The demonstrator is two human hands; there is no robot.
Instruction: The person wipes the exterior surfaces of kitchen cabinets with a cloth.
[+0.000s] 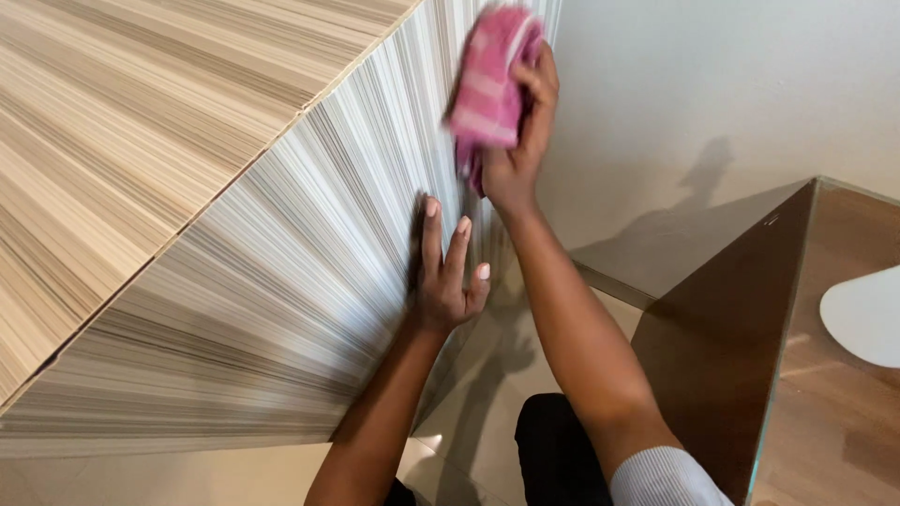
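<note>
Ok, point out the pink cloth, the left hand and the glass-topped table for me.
pink cloth [489, 89], head view, middle of the bunched fabric.
left hand [442, 281], head view, back of the hand flat on the striped panel.
glass-topped table [783, 309], head view, near glass edge.

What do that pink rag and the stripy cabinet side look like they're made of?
The pink cloth, bunched in the right hand, looks like soft woven or terry fabric: it folds limply. The striped panel under the left hand seems to be smooth laminate with a printed wood-grain pattern, faintly glossy.

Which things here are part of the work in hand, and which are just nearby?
In use:
pink cloth, held in right hand
striped cabinet side, with left hand flat on it

Just nearby:
glass-topped table
white object on it
</note>
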